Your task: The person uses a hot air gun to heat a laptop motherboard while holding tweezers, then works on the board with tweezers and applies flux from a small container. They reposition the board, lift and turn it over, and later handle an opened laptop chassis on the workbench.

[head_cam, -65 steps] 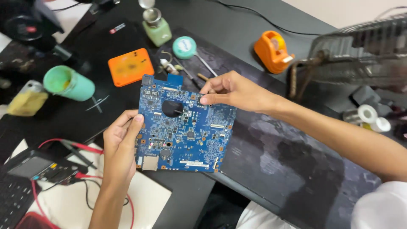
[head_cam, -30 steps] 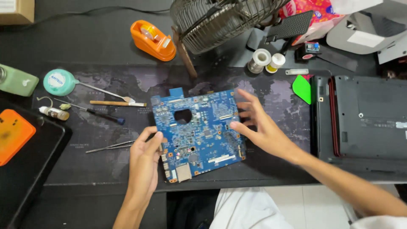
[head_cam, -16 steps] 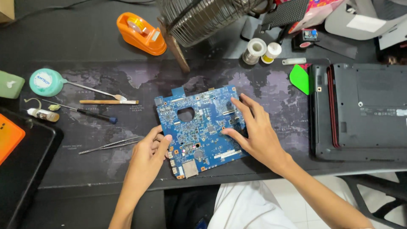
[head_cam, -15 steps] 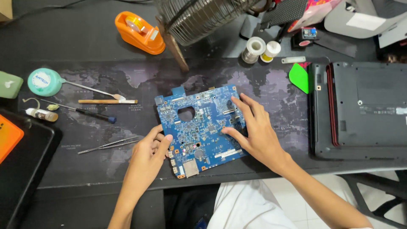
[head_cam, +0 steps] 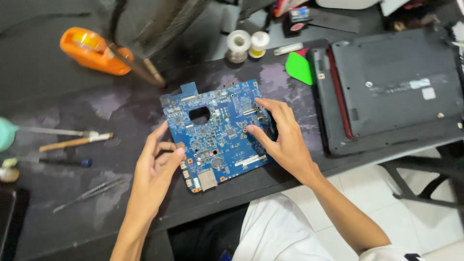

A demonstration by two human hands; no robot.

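Observation:
A blue circuit board (head_cam: pixel 215 133) with a cut-out hole lies flat on the dark desk mat (head_cam: pixel 121 111). My left hand (head_cam: pixel 155 162) grips its left edge near the lower corner, thumb and fingers pinched on the rim. My right hand (head_cam: pixel 280 137) rests on the board's right side, fingers spread over the components and thumb pressing down. Neither hand lifts the board off the mat.
A dark laptop base (head_cam: pixel 391 87) lies upside down at the right, a green pick (head_cam: pixel 298 67) beside it. An orange tape dispenser (head_cam: pixel 94 50) and solder spools (head_cam: pixel 249 43) sit behind. Screwdrivers and a brush (head_cam: pixel 72 140) and tweezers (head_cam: pixel 89 193) lie left.
The board came down from being held up in both hands to lying on the mat. My view has swung to the right and closer; both hands stay on the board's edges.

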